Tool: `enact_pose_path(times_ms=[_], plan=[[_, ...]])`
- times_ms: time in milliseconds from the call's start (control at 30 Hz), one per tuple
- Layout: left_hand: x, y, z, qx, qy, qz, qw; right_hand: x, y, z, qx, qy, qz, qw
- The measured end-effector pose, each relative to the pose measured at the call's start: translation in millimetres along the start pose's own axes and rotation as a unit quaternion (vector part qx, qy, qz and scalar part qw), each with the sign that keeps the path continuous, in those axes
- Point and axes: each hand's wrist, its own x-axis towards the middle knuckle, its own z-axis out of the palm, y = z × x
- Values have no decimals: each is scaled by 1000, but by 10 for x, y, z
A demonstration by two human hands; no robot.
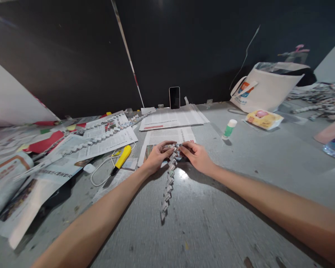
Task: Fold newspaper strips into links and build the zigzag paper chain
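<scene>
A zigzag chain of folded newspaper [170,179] runs from my fingertips toward me, its near end lying low over the grey table. My left hand [159,155] pinches the chain's far end from the left, thumb and fingers closed on it. From the other side my right hand [195,155] grips the same end, fingertips close to those of my left. Exactly which folded piece each hand holds is hidden by the fingers. Behind the hands lies a newspaper sheet [167,137].
Left are a yellow-handled cutter [123,158], a white cable [96,178], red paper [48,143] and more paper chains [93,141]. A phone [174,98] stands behind a newspaper stack [175,117]. Right are a glue stick [229,129], a tissue pack [264,120] and a white bag [270,87].
</scene>
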Motion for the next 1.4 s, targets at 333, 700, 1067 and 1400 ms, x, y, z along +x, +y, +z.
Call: enact_pose_path(times_ms=[333,700,1067,1400], plan=[[-18,57,46,12,-7,-4,1000,-11,20,4,-50,2,-22,999],[-71,140,73,67,-44,0,997,-2,68,-10,-38,-7,-21,999],[-47,91,60,68,-47,5,997,36,64,-32,-1,-7,5,1000],[-33,75,33,98,-61,10,993,26,26,-40,14,-5,7,1000]])
